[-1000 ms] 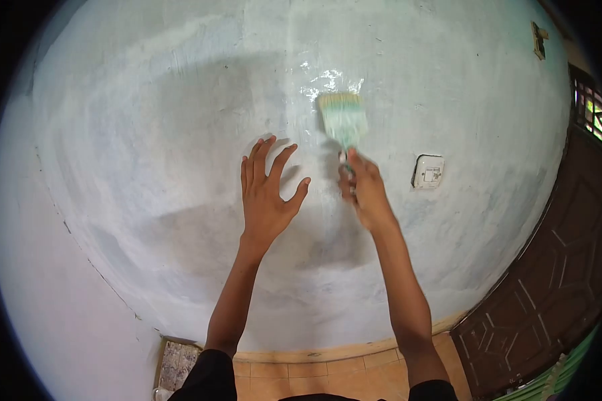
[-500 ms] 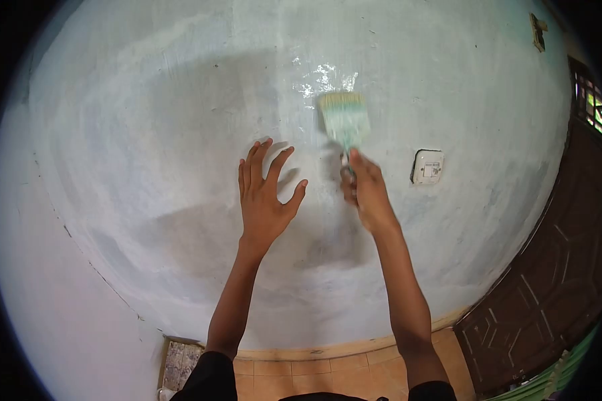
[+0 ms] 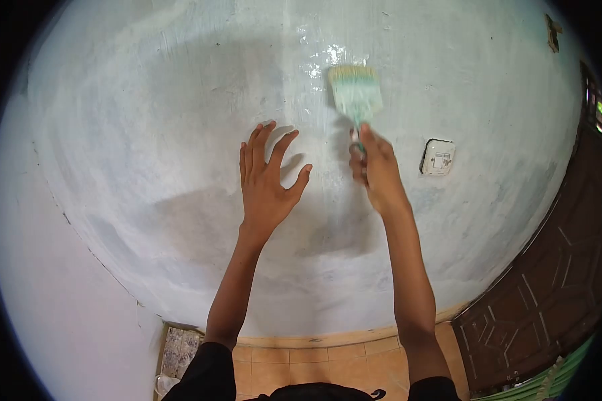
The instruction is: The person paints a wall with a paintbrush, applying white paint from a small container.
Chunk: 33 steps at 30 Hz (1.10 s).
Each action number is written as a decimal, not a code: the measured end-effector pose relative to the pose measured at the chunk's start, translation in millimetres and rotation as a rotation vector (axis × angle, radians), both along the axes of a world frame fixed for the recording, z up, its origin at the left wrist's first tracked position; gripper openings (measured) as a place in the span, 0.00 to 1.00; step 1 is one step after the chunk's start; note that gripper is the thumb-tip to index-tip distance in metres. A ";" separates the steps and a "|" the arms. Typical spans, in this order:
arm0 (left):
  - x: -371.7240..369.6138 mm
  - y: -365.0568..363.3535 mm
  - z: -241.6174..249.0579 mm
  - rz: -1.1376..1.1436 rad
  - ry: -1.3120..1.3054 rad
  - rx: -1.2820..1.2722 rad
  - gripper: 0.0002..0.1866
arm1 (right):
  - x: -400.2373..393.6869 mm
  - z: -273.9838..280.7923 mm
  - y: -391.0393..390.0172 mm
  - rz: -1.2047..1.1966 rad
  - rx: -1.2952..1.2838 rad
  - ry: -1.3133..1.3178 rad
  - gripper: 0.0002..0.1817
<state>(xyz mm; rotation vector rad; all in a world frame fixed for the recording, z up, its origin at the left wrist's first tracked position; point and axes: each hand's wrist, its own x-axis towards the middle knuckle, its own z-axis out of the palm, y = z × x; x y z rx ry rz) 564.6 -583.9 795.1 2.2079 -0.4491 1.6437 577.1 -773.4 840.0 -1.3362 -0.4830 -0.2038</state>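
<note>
My right hand (image 3: 376, 164) is wrapped round the handle of a wide paintbrush (image 3: 356, 92), bristles pointing up against the wall (image 3: 201, 134). Its pale bristles carry whitish-green paint. Wet, shiny patches glisten on the wall just above and left of the bristle tips. To the left, my left hand (image 3: 267, 180) is held up at the wall with fingers spread and nothing in it. Shadows of both arms fall on the patchy, pale grey-green surface.
A white switch plate (image 3: 439, 158) sits on the wall right of the brush. At the right stands a dark brown panelled door (image 3: 522, 301), with green cloth (image 3: 548, 377) below. A patterned box-like object (image 3: 179, 351) is at lower left on the orange tile floor (image 3: 301, 371).
The brush and my right hand have moved slightly up and to the right in view. My left hand stays spread at the wall; the view has shifted a little.
</note>
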 end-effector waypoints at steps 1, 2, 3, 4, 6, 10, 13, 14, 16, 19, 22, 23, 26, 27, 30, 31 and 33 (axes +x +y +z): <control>1.1 -0.6 -0.6 0.000 -0.001 0.000 0.09 | 4.9 7.4 -0.9 0.021 -0.003 -0.055 0.22; 2.3 -1.2 -1.2 0.001 -0.002 0.000 0.10 | 10.2 1.7 0.6 -0.001 -0.009 -0.053 0.22; 4.2 0.7 -3.6 0.000 -0.001 0.005 0.10 | 19.5 -9.5 4.5 -0.022 -0.016 -0.052 0.22; 4.2 2.9 -4.1 -0.004 -0.003 0.000 0.11 | 23.6 -18.9 8.0 -0.041 -0.021 -0.053 0.22; 2.3 6.1 -5.8 -0.017 -0.004 -0.026 0.12 | 12.3 -46.3 5.0 -0.028 -0.058 0.071 0.23; -1.7 10.8 -4.1 -0.014 -0.023 -0.055 0.15 | -10.7 -63.5 1.2 0.000 -0.087 0.150 0.21; -1.0 7.3 1.6 0.044 -0.023 0.016 0.15 | -8.8 -1.3 12.2 -0.006 -0.019 -0.013 0.21; -1.7 6.3 2.7 0.033 -0.024 0.014 0.15 | 2.8 20.6 13.6 0.034 0.006 -0.097 0.22; -2.4 2.8 4.4 0.006 -0.028 0.005 0.15 | 22.6 51.9 15.0 0.097 0.004 -0.102 0.22; -3.1 2.4 2.2 -0.053 -0.049 -0.055 0.14 | 25.4 36.5 14.1 0.081 -0.019 -0.061 0.22; -2.9 9.3 -4.8 -0.017 -0.013 0.003 0.13 | 13.7 -15.2 9.0 0.065 -0.071 0.022 0.23; -4.8 11.2 -6.0 -0.003 -0.017 0.003 0.13 | 6.7 -27.6 4.7 0.083 -0.087 0.080 0.23; -1.9 10.3 3.8 0.016 -0.049 0.003 0.13 | -7.1 -14.0 4.9 0.069 -0.109 0.056 0.23; -1.3 9.0 8.4 0.013 -0.065 0.006 0.13 | -7.7 7.2 9.6 0.040 -0.117 -0.006 0.22; -6.0 3.1 18.6 -0.033 -0.104 -0.012 0.13 | 13.3 63.3 24.9 0.059 -0.039 -0.152 0.21; -6.8 1.0 20.5 -0.055 -0.115 -0.025 0.13 | 19.5 69.5 27.7 0.068 -0.014 -0.143 0.22; -6.9 0.2 18.8 -0.034 -0.104 -0.012 0.16 | 33.3 71.8 29.1 0.085 0.031 -0.128 0.22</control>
